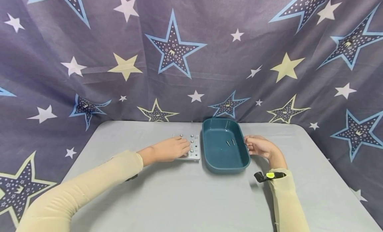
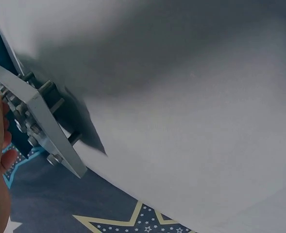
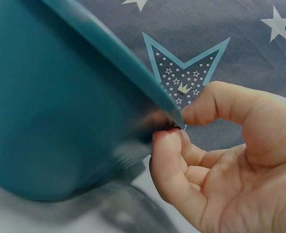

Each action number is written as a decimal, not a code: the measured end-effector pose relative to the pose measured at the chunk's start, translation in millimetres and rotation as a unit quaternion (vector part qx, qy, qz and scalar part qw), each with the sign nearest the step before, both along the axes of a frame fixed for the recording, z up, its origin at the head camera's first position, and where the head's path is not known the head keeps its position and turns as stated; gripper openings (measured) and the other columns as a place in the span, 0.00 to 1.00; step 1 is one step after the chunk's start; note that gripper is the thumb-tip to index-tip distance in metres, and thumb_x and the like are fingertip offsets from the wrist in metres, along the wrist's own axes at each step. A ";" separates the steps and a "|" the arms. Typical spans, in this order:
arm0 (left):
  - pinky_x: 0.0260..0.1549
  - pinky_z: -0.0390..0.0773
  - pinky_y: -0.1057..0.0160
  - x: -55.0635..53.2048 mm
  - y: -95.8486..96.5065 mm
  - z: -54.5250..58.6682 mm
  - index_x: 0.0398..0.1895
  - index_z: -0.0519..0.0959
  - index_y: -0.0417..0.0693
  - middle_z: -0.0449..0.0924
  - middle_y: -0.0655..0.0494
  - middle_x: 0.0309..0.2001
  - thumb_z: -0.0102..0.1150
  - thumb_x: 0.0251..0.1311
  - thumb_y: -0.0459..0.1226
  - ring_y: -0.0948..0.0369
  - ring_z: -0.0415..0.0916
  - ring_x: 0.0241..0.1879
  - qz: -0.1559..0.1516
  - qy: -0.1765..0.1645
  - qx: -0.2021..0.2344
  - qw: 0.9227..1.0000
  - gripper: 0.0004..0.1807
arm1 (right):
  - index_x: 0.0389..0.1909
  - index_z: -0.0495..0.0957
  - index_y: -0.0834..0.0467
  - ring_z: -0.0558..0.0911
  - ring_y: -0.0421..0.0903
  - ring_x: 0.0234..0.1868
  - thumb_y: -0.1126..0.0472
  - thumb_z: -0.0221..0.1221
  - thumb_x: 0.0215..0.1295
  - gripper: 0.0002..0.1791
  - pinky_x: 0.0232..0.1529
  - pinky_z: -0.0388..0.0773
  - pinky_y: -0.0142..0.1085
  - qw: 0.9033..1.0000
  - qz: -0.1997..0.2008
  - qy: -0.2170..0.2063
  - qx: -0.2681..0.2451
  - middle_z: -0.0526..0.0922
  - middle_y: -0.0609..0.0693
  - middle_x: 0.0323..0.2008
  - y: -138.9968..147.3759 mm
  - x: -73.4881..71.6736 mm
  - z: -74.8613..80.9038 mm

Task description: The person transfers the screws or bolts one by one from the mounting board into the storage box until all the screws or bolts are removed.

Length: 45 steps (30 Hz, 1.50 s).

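Observation:
My left hand [image 1: 172, 149] lies over a silver metal plate [image 1: 195, 156], its fingers at the screws on top. Those fingertips are partly hidden, so I cannot tell whether they pinch a screw. Several screws [image 2: 54, 159] stand in the plate, and some shanks stick out beneath it in the left wrist view. Just right of the plate is a deep teal plastic tray [image 1: 222, 167]. Two small loose screws [image 1: 233, 142] lie inside it. My right hand [image 3: 230, 150] pinches the tray's right rim between thumb and fingers.
Both things stand on a table with a pale grey cover [image 1: 185, 202], near its back edge. Behind it hangs a dark curtain [image 1: 218, 79] printed with stars. A black strap with a yellow-green tag [image 1: 270, 175] is around my right wrist.

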<state>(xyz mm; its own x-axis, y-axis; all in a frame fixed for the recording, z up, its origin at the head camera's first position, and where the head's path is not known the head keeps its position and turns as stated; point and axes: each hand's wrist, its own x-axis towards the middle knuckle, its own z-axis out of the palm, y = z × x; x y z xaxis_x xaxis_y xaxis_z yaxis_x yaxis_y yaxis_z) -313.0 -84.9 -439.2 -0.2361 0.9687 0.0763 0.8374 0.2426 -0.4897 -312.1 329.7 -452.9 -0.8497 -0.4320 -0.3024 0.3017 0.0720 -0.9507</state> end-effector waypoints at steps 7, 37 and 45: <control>0.57 0.79 0.54 0.4 1.3 0.5 0.51 0.77 0.44 0.81 0.51 0.49 0.46 0.77 0.48 0.55 0.78 0.52 0.001 0.001 0.002 1.000 0.18 | 0.42 0.68 0.57 0.78 0.34 0.30 0.69 0.40 0.74 0.08 0.35 0.79 0.29 1.000 -0.001 0.000 0.000 0.77 0.38 0.26 0.8 0.8 0.4; 0.54 0.79 0.55 0.5 7.6 5.8 0.50 0.78 0.47 0.82 0.51 0.51 0.50 0.73 0.45 0.54 0.78 0.53 -0.002 -0.008 0.032 0.999 0.14 | 0.40 0.70 0.55 0.78 0.35 0.30 0.67 0.42 0.76 0.08 0.35 0.80 0.29 1.000 -0.001 0.000 -0.008 0.78 0.39 0.27 0.6 1.7 -0.7; 0.52 0.79 0.55 -3.3 7.6 9.7 0.46 0.78 0.47 0.82 0.52 0.48 0.55 0.70 0.44 0.55 0.78 0.50 -0.021 -0.005 0.054 0.998 0.11 | 0.41 0.69 0.56 0.78 0.34 0.30 0.67 0.41 0.75 0.08 0.34 0.79 0.29 1.000 -0.005 -0.002 -0.003 0.78 0.39 0.26 0.7 1.8 0.6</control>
<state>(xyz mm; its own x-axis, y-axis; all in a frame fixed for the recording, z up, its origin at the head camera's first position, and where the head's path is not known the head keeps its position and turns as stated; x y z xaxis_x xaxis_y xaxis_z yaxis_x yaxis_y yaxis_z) -316.3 -77.3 -429.6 -0.1963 0.9642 0.1784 0.8531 0.2576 -0.4537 -310.2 330.4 -452.3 -0.8527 -0.4248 -0.3042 0.3070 0.0637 -0.9496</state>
